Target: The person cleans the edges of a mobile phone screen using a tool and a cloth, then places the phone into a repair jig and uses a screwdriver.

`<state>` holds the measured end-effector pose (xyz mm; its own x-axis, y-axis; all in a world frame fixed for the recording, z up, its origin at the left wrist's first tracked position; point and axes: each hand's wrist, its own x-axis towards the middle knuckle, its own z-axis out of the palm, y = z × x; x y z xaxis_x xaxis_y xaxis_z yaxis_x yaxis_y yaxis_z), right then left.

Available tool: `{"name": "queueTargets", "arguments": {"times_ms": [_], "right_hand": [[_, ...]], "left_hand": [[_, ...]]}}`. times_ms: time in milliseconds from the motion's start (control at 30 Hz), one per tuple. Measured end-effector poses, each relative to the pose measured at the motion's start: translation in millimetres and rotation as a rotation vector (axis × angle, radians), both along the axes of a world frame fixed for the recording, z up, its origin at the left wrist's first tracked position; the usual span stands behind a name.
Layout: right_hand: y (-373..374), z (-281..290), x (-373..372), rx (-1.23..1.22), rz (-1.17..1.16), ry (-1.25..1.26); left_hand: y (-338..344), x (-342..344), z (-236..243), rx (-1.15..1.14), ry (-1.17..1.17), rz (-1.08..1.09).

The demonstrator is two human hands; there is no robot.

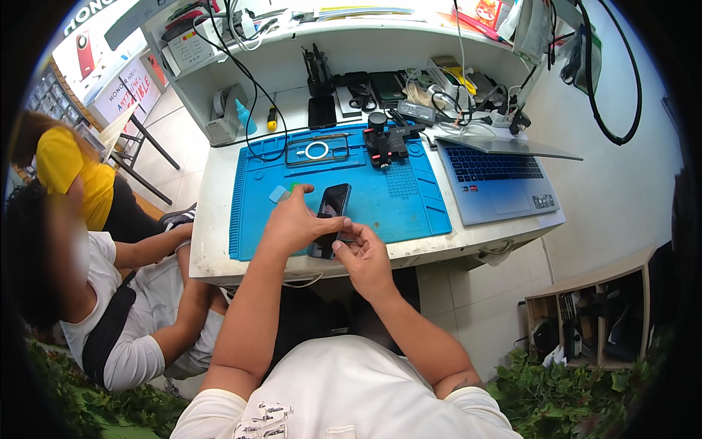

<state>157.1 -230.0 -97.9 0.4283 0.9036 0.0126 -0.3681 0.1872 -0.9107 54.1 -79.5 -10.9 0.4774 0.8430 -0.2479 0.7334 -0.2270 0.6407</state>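
Note:
A dark smartphone (pixel 333 199) is held at a slant over the blue silicone mat (pixel 256 227). My left hand (pixel 296 225) grips it from the left, thumb across the screen and index finger raised near the top. My right hand (pixel 362 254) pinches around its lower right edge, at some small part I cannot make out. Left of the phone lie a small pale blue piece (pixel 278 193) and a green piece (pixel 293 189), partly behind my fingers. Behind them are a clear phone case with a white ring (pixel 316 151) and a black clamp fixture (pixel 380 139).
An open laptop (pixel 497 190) sits right of the mat. A cluttered shelf (pixel 365 29) with cables, a blue bottle (pixel 246 121) and tools runs behind. Two people (pixel 117 307) (pixel 95 183) are on the left. A wooden cubby (pixel 589 260) stands lower right.

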Motion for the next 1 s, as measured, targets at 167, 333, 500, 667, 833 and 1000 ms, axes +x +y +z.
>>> {"name": "queueTargets", "arguments": {"times_ms": [167,333,500,667,833,1000], "right_hand": [[10,-2,-12,0.075,-0.006,0.119],[-19,8,-4,-0.041,-0.022,-0.075],[-106,-27,12,0.094,-0.053,-0.801],[-160,-90,16,-0.396,-0.070,-1.184],[-163,-133,16,-0.663,0.013,-1.393],[-115,-141,42,-0.726,0.072,-1.463]], "left_hand": [[23,-4,-7,-0.019,-0.163,-0.079],[45,0,8,0.077,-0.057,-0.268],[52,11,17,0.207,0.019,-0.517],[62,15,10,0.293,0.013,-0.666],[64,17,14,0.243,0.022,-0.684],[66,18,16,0.214,0.040,-0.696]]}}
